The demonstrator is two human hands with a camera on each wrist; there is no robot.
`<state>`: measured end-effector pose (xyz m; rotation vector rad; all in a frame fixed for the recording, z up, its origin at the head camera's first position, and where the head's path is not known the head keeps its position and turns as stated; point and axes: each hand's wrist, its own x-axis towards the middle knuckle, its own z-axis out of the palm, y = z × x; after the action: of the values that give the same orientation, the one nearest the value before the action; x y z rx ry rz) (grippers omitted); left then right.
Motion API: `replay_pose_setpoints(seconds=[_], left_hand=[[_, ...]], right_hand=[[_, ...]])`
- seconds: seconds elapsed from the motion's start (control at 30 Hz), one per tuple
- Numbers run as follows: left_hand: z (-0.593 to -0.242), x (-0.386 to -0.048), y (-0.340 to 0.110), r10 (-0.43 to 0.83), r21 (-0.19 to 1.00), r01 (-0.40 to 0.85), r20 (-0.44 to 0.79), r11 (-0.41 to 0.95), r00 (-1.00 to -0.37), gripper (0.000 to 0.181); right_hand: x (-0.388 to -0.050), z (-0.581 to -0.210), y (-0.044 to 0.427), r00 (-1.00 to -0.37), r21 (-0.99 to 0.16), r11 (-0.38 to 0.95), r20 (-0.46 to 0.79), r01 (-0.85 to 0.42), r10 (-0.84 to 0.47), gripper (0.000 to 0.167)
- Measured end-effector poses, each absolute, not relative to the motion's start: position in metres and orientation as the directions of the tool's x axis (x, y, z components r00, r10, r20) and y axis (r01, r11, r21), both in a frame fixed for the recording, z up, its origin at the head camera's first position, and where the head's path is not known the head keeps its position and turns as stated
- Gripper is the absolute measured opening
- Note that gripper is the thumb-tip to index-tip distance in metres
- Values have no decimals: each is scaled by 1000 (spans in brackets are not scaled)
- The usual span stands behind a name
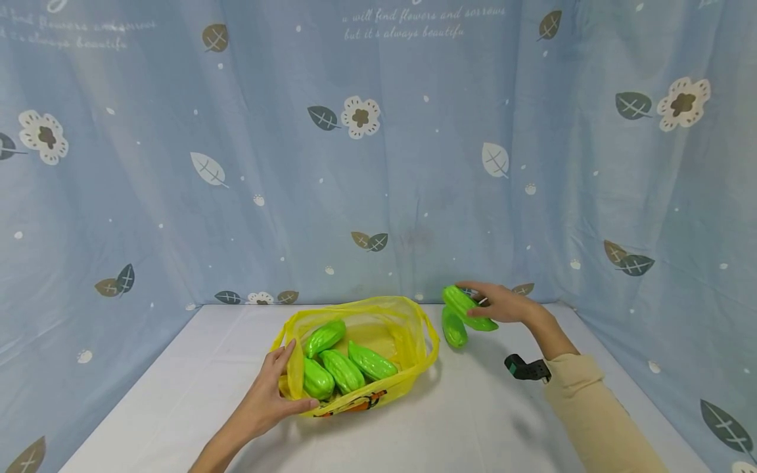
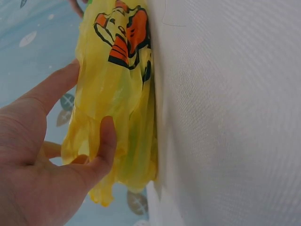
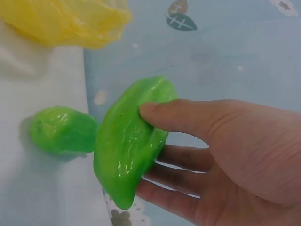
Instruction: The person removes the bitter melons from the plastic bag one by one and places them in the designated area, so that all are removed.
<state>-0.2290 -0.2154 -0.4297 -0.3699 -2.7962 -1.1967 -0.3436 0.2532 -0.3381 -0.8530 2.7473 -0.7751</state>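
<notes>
My left hand (image 1: 269, 394) holds the left end of a yellow plastic bag (image 1: 393, 391), its thumb at the front rim. The bag's mouth is open; inside lie several glossy green ridged vegetables (image 1: 342, 371), shaped like chayotes. Seen from the left wrist, the bag (image 2: 106, 94) has an orange and black print, with fingers of the left hand (image 2: 42, 155) against its side. Right of the bag, my right hand (image 1: 503, 303) grips another green ridged vegetable (image 3: 131, 136) between thumb and fingers, tilted. A similar vegetable (image 1: 454, 328) lies on the table just below it.
The white table (image 1: 461, 414) meets a blue patterned curtain (image 1: 414, 164) behind and at both sides. A black wrist strap device (image 1: 526, 368) sits at the right sleeve. The bag's right handle loop (image 1: 434, 338) stands up near the loose vegetable.
</notes>
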Motion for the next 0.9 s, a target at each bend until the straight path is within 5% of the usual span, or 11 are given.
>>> replay_pose_setpoints(seconds=[0.9], left_hand=[[-429,-228,-214,179,702,242,163,669,-970,116]], right_hand=[[-355,-378,272,-900,-546,750,15,-372,-436,62]])
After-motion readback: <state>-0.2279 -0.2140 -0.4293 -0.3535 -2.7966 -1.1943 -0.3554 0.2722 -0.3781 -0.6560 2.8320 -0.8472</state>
